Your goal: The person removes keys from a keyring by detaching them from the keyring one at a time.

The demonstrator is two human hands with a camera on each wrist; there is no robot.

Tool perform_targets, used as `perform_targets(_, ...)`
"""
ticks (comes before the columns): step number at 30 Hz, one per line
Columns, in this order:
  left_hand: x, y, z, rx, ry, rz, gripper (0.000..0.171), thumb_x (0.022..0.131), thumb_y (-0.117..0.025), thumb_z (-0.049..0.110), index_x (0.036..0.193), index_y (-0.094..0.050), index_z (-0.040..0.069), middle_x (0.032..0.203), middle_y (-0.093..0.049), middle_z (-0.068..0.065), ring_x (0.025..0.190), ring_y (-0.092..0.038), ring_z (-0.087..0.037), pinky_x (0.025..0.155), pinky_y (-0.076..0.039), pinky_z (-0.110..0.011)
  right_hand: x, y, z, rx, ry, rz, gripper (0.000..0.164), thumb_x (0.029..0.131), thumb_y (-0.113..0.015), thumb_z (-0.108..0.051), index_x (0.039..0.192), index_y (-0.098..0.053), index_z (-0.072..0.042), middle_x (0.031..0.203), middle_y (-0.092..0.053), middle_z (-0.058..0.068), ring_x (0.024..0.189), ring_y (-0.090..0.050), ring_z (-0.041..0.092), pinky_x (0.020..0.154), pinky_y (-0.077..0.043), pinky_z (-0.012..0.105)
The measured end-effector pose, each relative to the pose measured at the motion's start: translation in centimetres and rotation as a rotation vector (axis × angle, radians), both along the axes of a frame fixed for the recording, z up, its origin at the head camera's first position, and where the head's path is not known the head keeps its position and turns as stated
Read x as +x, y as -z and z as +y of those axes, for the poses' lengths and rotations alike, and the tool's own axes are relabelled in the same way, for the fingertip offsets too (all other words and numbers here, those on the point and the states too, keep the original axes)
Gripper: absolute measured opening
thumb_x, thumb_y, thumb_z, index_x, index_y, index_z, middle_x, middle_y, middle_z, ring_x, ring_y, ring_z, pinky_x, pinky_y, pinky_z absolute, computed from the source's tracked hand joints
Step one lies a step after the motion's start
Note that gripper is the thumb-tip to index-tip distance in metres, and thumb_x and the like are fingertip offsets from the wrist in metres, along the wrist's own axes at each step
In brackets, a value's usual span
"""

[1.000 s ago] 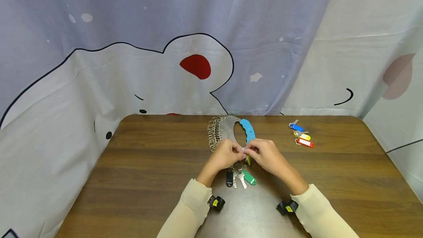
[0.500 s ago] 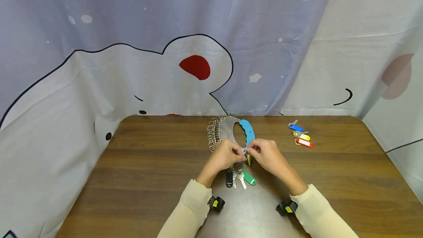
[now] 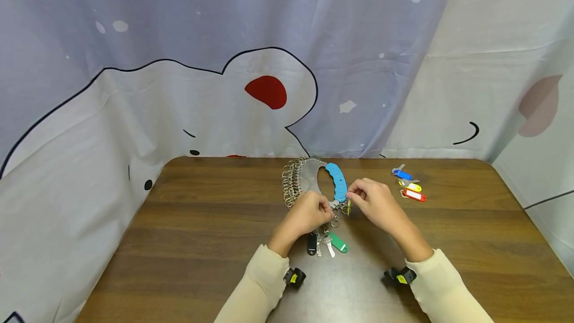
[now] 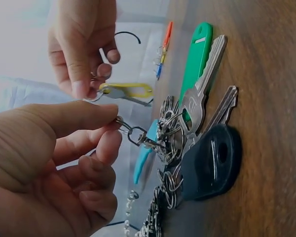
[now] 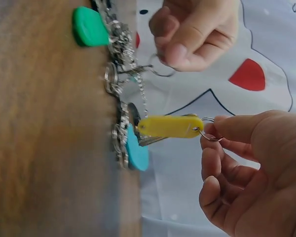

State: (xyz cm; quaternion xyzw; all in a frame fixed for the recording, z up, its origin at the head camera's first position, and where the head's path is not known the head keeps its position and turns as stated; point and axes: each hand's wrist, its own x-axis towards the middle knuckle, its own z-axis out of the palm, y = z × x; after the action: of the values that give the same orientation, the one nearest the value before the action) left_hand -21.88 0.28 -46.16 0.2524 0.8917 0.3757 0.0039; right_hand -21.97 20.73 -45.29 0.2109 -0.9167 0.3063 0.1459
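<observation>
My left hand [image 3: 309,209] pinches a split ring [image 4: 122,121] between thumb and forefinger. That ring hangs on a small metal clasp [image 4: 147,141], linked to the crescent-shaped metal key holder [image 3: 307,176] with a blue grip [image 3: 337,182]. To its right, my right hand [image 3: 374,199] pinches another ring [image 5: 210,134], from which a yellow key tag [image 5: 170,126] and a silver key [image 4: 116,92] hang. The two hands are apart. Below my left hand, a green key tag [image 3: 338,242], a black key tag [image 3: 311,244] and silver keys [image 3: 328,244] lie on the table.
Many empty split rings [image 3: 290,182] fringe the holder's left edge. At the table's back right lie a blue key tag [image 3: 402,174], a second yellow tag [image 3: 413,187] and a red tag [image 3: 414,195], with keys. A patterned curtain [image 3: 202,108] hangs behind the wooden table [image 3: 202,243].
My right hand has drawn away to the right and slightly back toward the curtain, carrying the yellow key tag. My left hand stays almost in place; a ring now shows beside its fingertips.
</observation>
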Motion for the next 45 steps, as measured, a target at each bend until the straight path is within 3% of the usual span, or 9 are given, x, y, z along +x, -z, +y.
perform_targets(13, 0.6, 0.4, 1.3, -0.130, 0.016, 0.004, 0.019, 0.073, -0.080, 0.015, 0.058, -0.069, 0.015, 0.057, -0.063, 0.008, 0.055, -0.050, -0.004, 0.053, -0.041, -0.018, 0.0, -1.1, 1.1, -0.007, -0.002, 0.046, 0.005, 0.087, -0.070, -0.013, 0.083, -0.069, -0.010, 0.077, -0.062, 0.001, 0.069, -0.058, 0.014, 0.061, -0.051, 0.035)
perform_targets(22, 0.6, 0.1, 0.9, -0.085, 0.026, -0.085, 0.016, 0.075, -0.080, 0.018, 0.068, -0.067, 0.014, 0.063, -0.063, 0.007, 0.054, -0.052, -0.004, 0.050, -0.042, -0.018, -0.1, -1.5, 1.6, -0.016, 0.004, 0.052, 0.007, 0.087, -0.071, -0.014, 0.085, -0.070, -0.007, 0.078, -0.063, 0.002, 0.067, -0.058, 0.015, 0.057, -0.049, 0.035)
perform_targets(32, 0.3, -0.9, 0.1, -0.069, -0.009, -0.062, 0.026, 0.078, -0.078, 0.025, 0.095, -0.071, 0.007, 0.096, -0.069, -0.008, 0.080, -0.058, -0.014, 0.071, -0.051, -0.030, -0.2, -1.9, 2.6, -0.010, 0.039, 0.091, 0.010, 0.086, -0.072, -0.016, 0.086, -0.071, -0.006, 0.080, -0.065, 0.002, 0.066, -0.056, 0.015, 0.057, -0.048, 0.035)
perform_targets(40, 0.2, -1.7, -1.0, -0.053, -0.021, -0.044, 0.028, 0.081, -0.076, 0.027, 0.103, -0.070, 0.011, 0.107, -0.068, -0.007, 0.096, -0.062, -0.027, 0.080, -0.051, -0.037, -0.2, -2.6, 3.8, -0.009, 0.082, 0.202, 0.005, 0.080, -0.076, -0.008, 0.083, -0.072, -0.010, 0.077, -0.065, -0.002, 0.063, -0.053, 0.012, 0.056, -0.047, 0.034)
perform_targets(45, 0.1, -2.0, -2.0, -0.061, -0.012, -0.009, 0.034, 0.082, -0.075, 0.031, 0.109, -0.067, 0.012, 0.120, -0.065, -0.007, 0.112, -0.057, -0.027, 0.092, -0.049, -0.045, -0.3, -3.0, 5.4, 0.002, 0.105, 0.242, 0.007, 0.079, -0.076, -0.005, 0.082, -0.073, -0.010, 0.077, -0.067, -0.001, 0.064, -0.053, 0.012, 0.055, -0.046, 0.035)
